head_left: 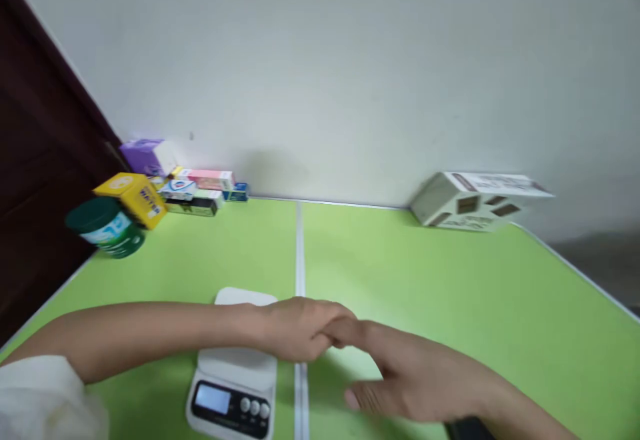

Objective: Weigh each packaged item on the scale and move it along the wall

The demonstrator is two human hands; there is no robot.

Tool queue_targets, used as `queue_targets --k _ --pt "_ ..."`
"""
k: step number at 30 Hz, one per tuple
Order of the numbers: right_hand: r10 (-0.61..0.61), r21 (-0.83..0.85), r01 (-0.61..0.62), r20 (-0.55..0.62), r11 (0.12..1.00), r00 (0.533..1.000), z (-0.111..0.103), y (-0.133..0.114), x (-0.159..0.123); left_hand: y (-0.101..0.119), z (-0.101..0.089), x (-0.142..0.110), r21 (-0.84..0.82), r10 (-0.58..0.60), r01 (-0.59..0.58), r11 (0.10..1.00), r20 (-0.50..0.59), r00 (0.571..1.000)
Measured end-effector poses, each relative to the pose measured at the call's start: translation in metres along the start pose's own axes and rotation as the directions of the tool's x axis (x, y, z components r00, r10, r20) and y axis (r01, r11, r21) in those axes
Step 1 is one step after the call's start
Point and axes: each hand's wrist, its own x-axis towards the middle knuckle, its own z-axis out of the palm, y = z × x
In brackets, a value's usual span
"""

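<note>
My left hand (305,330) reaches in from the left across the kitchen scale, its fingers curled and meeting the fingertips of my right hand. My right hand (420,370) comes from the lower right, thumb held apart and fingers stretched into the left hand's grasp; their tips are hidden there. Whether anything small lies between the two hands cannot be seen. Beneath my left wrist sits a white digital kitchen scale (235,370) with a lit display and several round buttons. My forearm covers part of its platform.
On the green table (380,253), at the back left, are a green tub (115,230), a yellow box (140,200), a purple box (147,157) and several small cartons (200,190). A white-and-brown box (475,203) stands back right. A dark object (470,429) shows under my right wrist.
</note>
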Motion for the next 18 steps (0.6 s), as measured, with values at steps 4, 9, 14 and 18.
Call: queue_targets --k 4,9,14,18 --pt "0.009 -0.100 0.002 0.104 0.995 0.995 0.024 -0.056 0.030 -0.001 -0.006 -0.073 0.120 0.018 -0.011 0.993 -0.062 0.998" --pt "0.144 -0.252 -0.111 0.116 0.961 0.983 0.054 -0.085 0.089 -0.044 -0.005 -0.138 0.163 -0.036 0.071 0.984 -0.208 0.977" --pt "0.018 -0.251 -0.009 0.033 0.968 0.999 0.075 -0.086 0.167 -0.121 -0.020 -0.207 -0.165 -0.429 0.414 0.895 -0.571 0.700" --pt "-0.165 -0.167 0.159 -0.026 0.973 0.986 0.091 -0.103 0.242 -0.186 -0.029 -0.261 -0.299 -0.411 0.330 0.896 -0.840 0.356"
